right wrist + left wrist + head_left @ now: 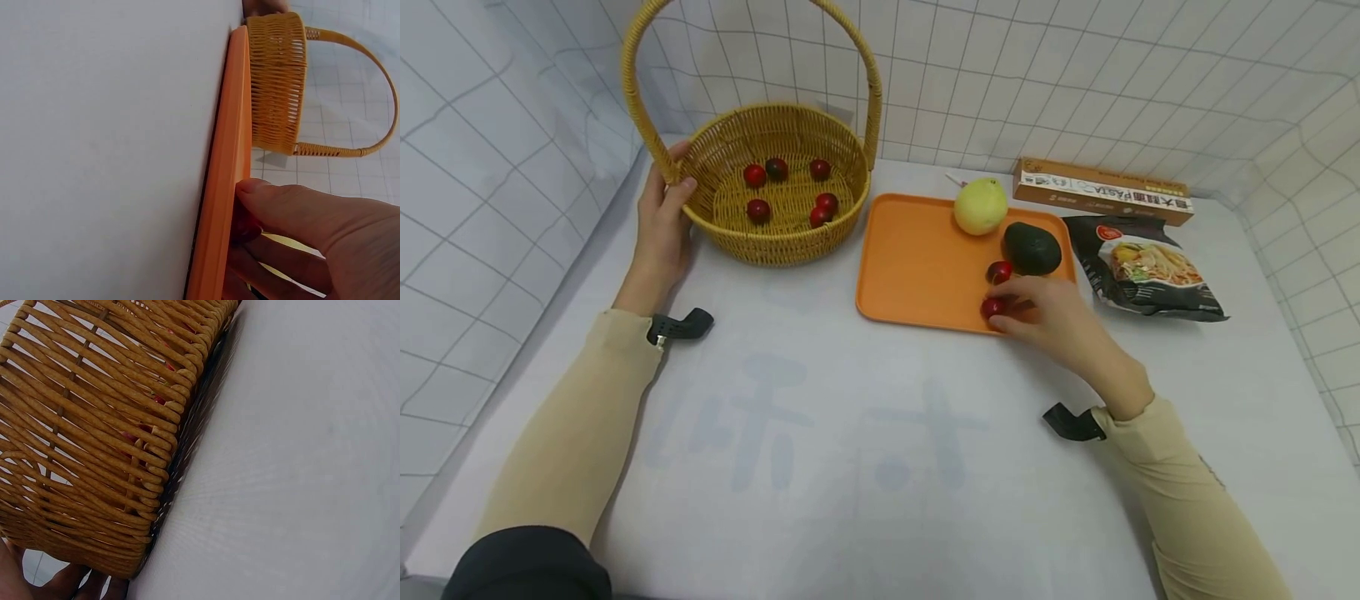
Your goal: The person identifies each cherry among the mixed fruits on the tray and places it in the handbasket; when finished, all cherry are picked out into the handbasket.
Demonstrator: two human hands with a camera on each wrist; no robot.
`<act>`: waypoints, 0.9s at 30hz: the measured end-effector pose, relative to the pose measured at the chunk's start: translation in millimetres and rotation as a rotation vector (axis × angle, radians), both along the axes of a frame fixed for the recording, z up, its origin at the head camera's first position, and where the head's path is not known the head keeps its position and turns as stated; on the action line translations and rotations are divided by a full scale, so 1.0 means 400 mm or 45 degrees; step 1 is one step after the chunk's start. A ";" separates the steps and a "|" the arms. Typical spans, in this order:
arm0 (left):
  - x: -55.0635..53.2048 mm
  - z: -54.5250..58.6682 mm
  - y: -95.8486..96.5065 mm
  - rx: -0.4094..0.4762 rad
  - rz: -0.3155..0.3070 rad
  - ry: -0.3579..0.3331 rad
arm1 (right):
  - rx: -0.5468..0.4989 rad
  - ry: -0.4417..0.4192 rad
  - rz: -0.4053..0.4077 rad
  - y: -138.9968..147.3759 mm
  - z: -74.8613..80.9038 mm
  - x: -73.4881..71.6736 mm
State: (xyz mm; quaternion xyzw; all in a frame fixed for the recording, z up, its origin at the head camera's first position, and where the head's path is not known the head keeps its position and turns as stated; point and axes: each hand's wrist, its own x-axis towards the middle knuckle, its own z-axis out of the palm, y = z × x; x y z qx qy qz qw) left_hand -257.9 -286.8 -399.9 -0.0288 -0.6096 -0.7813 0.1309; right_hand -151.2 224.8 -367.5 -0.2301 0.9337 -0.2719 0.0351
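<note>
With thumb and fingers, my right hand (1051,321) pinches a small round red fruit (993,307) at the front right of the orange tray (917,258). In the right wrist view, that fruit (245,226) is partly hidden behind the thumb. Just behind it on the tray lies another red fruit (998,272), beside a dark green avocado (1032,248). My left hand (662,218) grips the left side of the yellow wicker basket (775,250), near the handle's foot. Several red fruits (758,211) lie inside the basket. The left wrist view shows its woven wall (94,425) close up.
A pale yellow-green fruit (981,206) sits at the tray's back edge. To the right are a black pasta packet (1150,268) and a long brown pasta box (1101,192). The basket's tall handle (871,92) arches upward. White grid-patterned sheets (1075,75) surround the white table (820,475).
</note>
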 end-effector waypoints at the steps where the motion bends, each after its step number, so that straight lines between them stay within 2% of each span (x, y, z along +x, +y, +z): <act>1: 0.000 0.000 0.000 0.001 0.000 0.000 | -0.009 0.007 0.002 -0.001 -0.003 0.000; 9: -0.001 -0.003 -0.001 0.011 -0.001 0.004 | -0.021 0.050 0.018 -0.003 -0.016 -0.001; 16: -0.003 0.000 -0.002 0.048 0.010 0.017 | -0.021 0.067 0.042 -0.019 -0.009 -0.003; 22: -0.005 -0.004 0.000 0.068 0.022 0.016 | -0.029 0.145 0.127 -0.069 0.013 -0.016; 27: -0.003 -0.001 -0.001 0.030 0.010 0.003 | -0.067 0.186 0.178 -0.140 0.040 -0.040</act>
